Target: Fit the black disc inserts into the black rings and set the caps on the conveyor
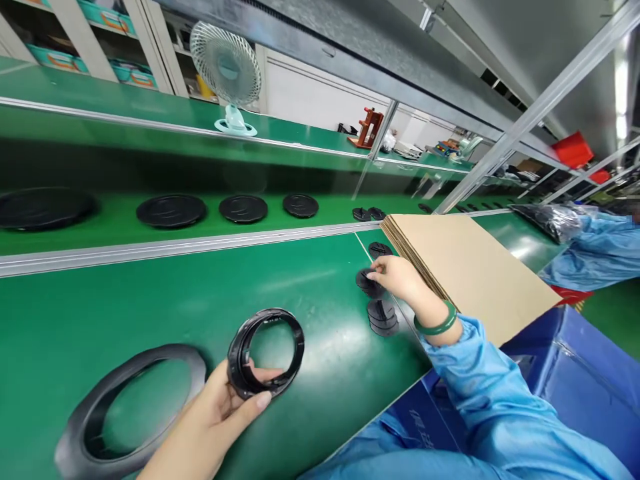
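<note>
My left hand (235, 407) grips a black plastic ring (299, 340) by its near left side, thumb and fingers wrapped round the rim. The ring is held tilted over the green bench. To its left lies a larger black ring (70, 433), partly behind my left forearm. My right hand (395, 275) pinches a small black disc (367, 285) at the disc's upper edge. Just nearer to me is a stack of similar black discs (383, 319), and another small black disc (379, 249) lies just beyond my fingers.
A stack of cardboard sheets (475, 260) lies right of my right hand. Black round covers (243, 209) sit in a row on the green belt behind a metal rail (150, 247). Blue boxes (580, 367) stand at the lower right. A person's blue sleeve (595, 247) shows far right.
</note>
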A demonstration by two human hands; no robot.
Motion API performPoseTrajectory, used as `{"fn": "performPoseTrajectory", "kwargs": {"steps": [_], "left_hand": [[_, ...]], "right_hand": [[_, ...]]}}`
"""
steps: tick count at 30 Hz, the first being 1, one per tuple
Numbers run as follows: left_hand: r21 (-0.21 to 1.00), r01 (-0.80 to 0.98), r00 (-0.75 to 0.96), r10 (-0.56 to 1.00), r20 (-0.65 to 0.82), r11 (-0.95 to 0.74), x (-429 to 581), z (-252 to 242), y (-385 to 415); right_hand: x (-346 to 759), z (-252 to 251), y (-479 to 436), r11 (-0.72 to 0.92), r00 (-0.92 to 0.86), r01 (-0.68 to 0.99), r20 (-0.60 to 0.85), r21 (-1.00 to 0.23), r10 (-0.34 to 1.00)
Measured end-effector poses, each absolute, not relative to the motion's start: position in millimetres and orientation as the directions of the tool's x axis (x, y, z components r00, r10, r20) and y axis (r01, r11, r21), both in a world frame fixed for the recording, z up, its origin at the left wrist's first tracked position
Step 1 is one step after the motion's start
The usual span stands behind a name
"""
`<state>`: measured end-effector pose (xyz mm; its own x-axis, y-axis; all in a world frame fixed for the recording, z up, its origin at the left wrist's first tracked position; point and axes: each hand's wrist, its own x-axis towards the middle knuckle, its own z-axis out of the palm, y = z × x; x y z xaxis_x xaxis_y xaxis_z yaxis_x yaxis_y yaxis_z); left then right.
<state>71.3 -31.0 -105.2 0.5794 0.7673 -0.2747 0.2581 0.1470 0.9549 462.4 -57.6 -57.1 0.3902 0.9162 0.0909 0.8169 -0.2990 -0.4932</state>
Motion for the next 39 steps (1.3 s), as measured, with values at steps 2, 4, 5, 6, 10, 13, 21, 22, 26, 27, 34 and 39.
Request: {"fn": "performPoseTrajectory", "kwargs": {"steps": [2, 4, 5, 6, 10, 13, 21, 22, 26, 27, 34, 39], "left_hand": [[0.942, 0.267, 0.627, 0.705, -0.331, 0.205, 76.9, -109.7, -29.2], [0.935, 0.263, 0.618, 0.702, -0.354, 0.239, 80.3, -112.1, -25.8], [0.936, 0.25, 0.612, 0.709, -0.351, 0.248, 81.0, -112.9, -23.8], [0.939, 0.234, 0.605, 0.719, -0.344, 0.252, 81.0, -113.4, -21.8], [0.949, 0.203, 0.588, 0.745, -0.316, 0.242, 77.7, -112.0, -16.8], [0.945, 0.199, 0.58, 0.745, -0.328, 0.26, 77.4, -107.0, -17.0], [0.919, 0.266, 0.537, 0.747, -0.392, 0.291, 79.9, -94.0, -22.0], [0.918, 0.283, 0.539, 0.746, -0.392, 0.278, 79.1, -92.7, -22.5], [0.907, 0.369, 0.543, 0.745, -0.387, 0.202, 77.2, -88.3, -23.2], [0.904, 0.384, 0.545, 0.744, -0.386, 0.187, 77.4, -87.8, -23.3], [0.925, 0.309, 0.452, 0.822, -0.347, 0.221, 79.6, -96.7, -26.2], [0.923, 0.278, 0.432, 0.824, -0.367, 0.266, 78.4, -101.5, -26.6]], "right_hand": [[457.1, -69.9, -68.1, -0.3, 0.399, 0.822, 0.114, -0.485, 0.91], [442.9, -79.2, -64.3, -0.236, 0.335, 0.831, 0.113, -0.504, 0.936], [432.8, -82.3, -58.7, -0.188, 0.282, 0.833, 0.107, -0.52, 0.954], [421.1, -84.5, -51.8, -0.136, 0.223, 0.832, 0.1, -0.538, 0.97], [370.8, -91.0, -26.2, 0.029, 0.038, 0.799, 0.098, -0.6, 0.994], [345.0, -97.8, -19.2, 0.083, 0.021, 0.77, 0.155, -0.632, 0.988], [347.4, -107.3, -15.4, 0.142, 0.117, 0.736, 0.331, -0.662, 0.936], [348.7, -103.6, -16.2, 0.146, 0.153, 0.713, 0.356, -0.686, 0.922], [337.4, -80.9, -31.1, 0.249, 0.202, 0.637, 0.47, -0.729, 0.859], [330.5, -76.3, -36.9, 0.302, 0.158, 0.629, 0.499, -0.716, 0.852], [283.2, -87.0, -61.8, 0.552, -0.197, 0.654, 0.588, -0.518, 0.785], [278.8, -99.3, -60.2, 0.57, -0.316, 0.76, 0.589, -0.313, 0.744]]}}
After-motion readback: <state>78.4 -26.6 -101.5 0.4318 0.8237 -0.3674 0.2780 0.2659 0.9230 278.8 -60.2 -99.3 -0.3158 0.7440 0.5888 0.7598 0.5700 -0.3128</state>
